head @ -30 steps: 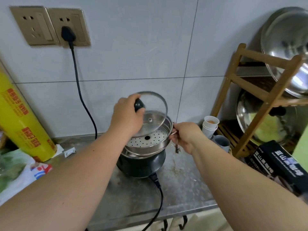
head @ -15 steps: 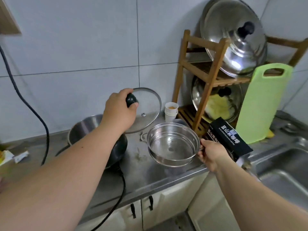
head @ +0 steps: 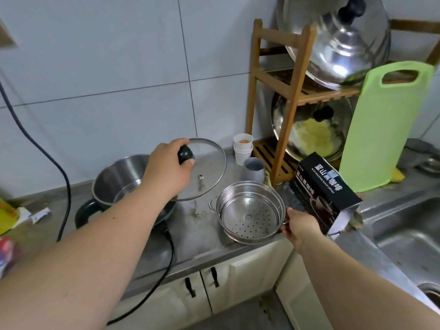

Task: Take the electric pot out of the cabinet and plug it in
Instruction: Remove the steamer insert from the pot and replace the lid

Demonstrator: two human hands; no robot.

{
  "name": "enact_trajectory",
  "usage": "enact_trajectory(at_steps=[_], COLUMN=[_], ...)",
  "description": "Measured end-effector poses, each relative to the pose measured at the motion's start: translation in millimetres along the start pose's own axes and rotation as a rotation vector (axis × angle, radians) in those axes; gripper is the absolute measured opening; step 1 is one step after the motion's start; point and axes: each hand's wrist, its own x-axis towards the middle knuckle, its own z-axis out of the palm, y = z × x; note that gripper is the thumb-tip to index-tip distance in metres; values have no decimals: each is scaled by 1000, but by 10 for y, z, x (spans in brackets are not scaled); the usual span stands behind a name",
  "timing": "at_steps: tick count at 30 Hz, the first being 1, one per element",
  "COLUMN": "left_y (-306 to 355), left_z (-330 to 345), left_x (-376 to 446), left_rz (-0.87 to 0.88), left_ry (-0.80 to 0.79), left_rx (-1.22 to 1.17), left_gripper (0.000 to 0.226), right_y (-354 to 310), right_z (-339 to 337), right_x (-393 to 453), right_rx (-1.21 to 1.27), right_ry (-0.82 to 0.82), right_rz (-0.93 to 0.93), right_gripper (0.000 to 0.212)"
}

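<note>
The dark round electric pot with a bare steel bowl [head: 123,186] sits uncovered on the grey steel counter [head: 197,236], out of the cabinet already, so that part of the task looks done. Its thick black power cord [head: 170,256] leaves the pot's near side and drops past the counter edge, while another black stretch climbs the tiled wall left of the pot toward the top corner; the socket itself is not in view, so whether the plug is seated cannot be confirmed here. Just above and right of the pot, the left hand [head: 166,172] curls around the black knob of the round glass lid with a metal rim [head: 204,170], holding it tilted over the pot's right edge. Further right of the pot, the perforated stainless steamer insert [head: 250,213] rests on the counter near its front edge, and the right hand [head: 301,227] pinches its small side handle. Beyond the insert stands a black coffee box [head: 321,189], and behind that a wooden rack [head: 292,96] with steel lids. What seems left is checking the plug and perhaps reassembling the pot.
</note>
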Motion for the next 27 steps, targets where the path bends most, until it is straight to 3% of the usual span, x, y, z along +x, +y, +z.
enact_trajectory(at_steps=[3, 6, 9, 14, 19, 27], left_y=[-13, -37, -113, -415, -857, -1169], left_z=[2, -27, -106, -384, -656, -701], left_x=[-13, -5, 13, 64, 92, 227], left_rz=[-9, -13, -21, -100, -204, -242], left_ry=[-14, -14, -6, 62, 94, 21], left_rx=[-1, -5, -14, 22, 88, 125], left_gripper=[46, 46, 46, 44, 45, 47], right_y=[-35, -142, -290, -463, -411, -201], right_z=[4, 1, 130, 755, 1418, 1810], right_x=[-40, -165, -366, -703, -914, -934], right_rx=[-126, -370, -433, -411, -442, -458], right_ry=[57, 200, 255, 15, -224, -229], right_rz=[-63, -208, -400, -571, -586, -564], right_gripper=[24, 49, 51, 42, 35, 15])
